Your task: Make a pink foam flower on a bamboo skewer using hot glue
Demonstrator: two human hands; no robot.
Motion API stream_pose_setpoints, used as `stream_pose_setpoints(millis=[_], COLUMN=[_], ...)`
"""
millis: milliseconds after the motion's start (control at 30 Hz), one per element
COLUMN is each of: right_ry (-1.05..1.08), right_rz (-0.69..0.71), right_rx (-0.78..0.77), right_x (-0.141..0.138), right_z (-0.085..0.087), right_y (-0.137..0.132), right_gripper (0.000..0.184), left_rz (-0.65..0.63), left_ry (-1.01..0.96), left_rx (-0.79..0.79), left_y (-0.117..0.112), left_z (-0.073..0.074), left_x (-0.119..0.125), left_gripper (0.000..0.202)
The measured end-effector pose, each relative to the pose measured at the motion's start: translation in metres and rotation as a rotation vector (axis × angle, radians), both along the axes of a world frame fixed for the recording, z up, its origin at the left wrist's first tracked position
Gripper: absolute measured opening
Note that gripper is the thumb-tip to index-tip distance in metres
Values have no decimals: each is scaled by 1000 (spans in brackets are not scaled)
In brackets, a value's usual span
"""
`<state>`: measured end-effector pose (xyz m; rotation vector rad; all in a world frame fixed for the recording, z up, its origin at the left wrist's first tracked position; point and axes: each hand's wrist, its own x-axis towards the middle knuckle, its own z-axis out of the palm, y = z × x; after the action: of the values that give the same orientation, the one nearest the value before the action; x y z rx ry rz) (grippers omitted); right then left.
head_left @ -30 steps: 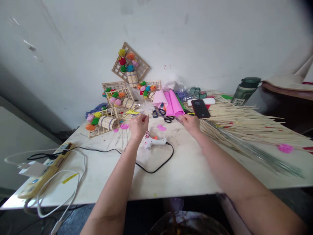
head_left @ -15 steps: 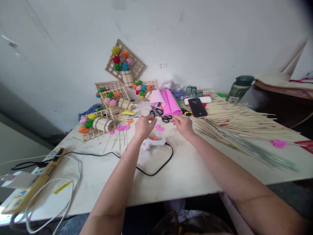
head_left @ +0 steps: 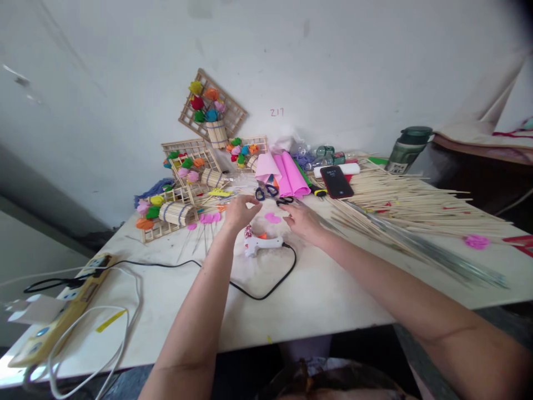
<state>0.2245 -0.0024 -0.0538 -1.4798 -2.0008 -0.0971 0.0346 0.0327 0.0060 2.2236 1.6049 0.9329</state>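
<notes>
Fingers (head_left: 253,203) of the left hand (head_left: 240,212) are curled in, thumb and forefinger tips drawn close together, and whether anything tiny is pinched there, I cannot tell. Across from them the fingers (head_left: 290,210) of the right hand (head_left: 302,220) are stretched out loose and a little apart, palm down, low over the table (head_left: 316,300), with nothing visible in their grasp. Right between the two sets of fingertips lies a pink paper cutout (head_left: 272,218), flat on the tabletop, just off the right fingertips and not touched by either hand. Just below both hands, toward the person, the white glue gun (head_left: 263,243) lies on its side, its black cord (head_left: 258,291) looping away nearer the table edge. Beyond the fingertips sit the blue-handled scissors (head_left: 265,193) and the black-handled scissors (head_left: 285,200), the black pair close above the right fingers. Farther back lie the pink paper rolls (head_left: 288,175) and a dark phone (head_left: 336,181). Out past the right wrist, a wide heap of bamboo skewers (head_left: 412,205) fans across the table, with a green flask (head_left: 406,149) behind it. Off the left knuckles, small pink flowers on wires (head_left: 207,219) lie flat, and behind them wooden lattice frames (head_left: 185,161) with coloured paper flowers lean against the wall. Far down by the left elbow, a yellow power strip (head_left: 62,311) lies at the table's corner.
</notes>
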Motion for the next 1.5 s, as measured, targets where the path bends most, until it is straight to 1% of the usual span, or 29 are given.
stream_pose_setpoints(millis=[33, 100, 200, 267, 333, 467, 567, 733, 833, 967, 1100, 1200, 1300, 1400, 1467, 1500], right_ry=[-23, -73, -130, -177, -236, -339, -436, -573, -595, -581, -507, -361, -141, 125, 352, 488], right_rz=[10, -5, -32, -2, 52, 88, 99, 140, 162, 156, 132, 103, 58, 1, -8, 8], right_rx=[-17, -84, -203, -248, -267, -245, -205, -121, -78, -49, -53, -52, -56, -52, -97, -147], right_x=[1, 4, 8, 8, 7, 1, -3, -4, -3, -3, 0, 3, 7, 10, 10, 10], right_z=[-1, -1, 0, 0, 0, -3, -7, -14, -18, -18, -20, -24, -30, -33, -34, -33], right_y=[2, 7, 14, 18, 22, 28, 32, 36, 33, 29, 28, 32, 37, 42, 44, 43], right_gripper=[32, 27, 24, 24, 25, 26, 29, 25, 25, 24, 26, 25, 22, 18, 15, 14], left_rz=[-18, -28, 24, 64, 104, 125, 144, 164, 143, 99, 73, 58, 60, 65, 64, 62], left_ry=[0, -1, -43, -95, -130, -133, -117, -76, -20, 29, 36, 21, 21, 35, 35, 27], left_rx=[5, 6, -62, -100, -90, -55, -30, 23, 43, 31, 18, 11, 3, -51, -70, -65], left_y=[0, 1, 1, 1, 0, -2, -4, -6, -10, -14, -15, -15, -16, -17, -17, -18], left_z=[-2, -5, -9, -14, -21, -37, -43, -42, -39, -36, -35, -35, -33, -31, -31, -31], left_x=[0, 2, 8, 12, 14, 13, 9, 8, 10, 13, 14, 14, 13, 12, 12, 12], left_gripper=[23, 25, 26, 27, 26, 23, 24, 25, 26, 25, 24, 24, 25, 25, 25, 26])
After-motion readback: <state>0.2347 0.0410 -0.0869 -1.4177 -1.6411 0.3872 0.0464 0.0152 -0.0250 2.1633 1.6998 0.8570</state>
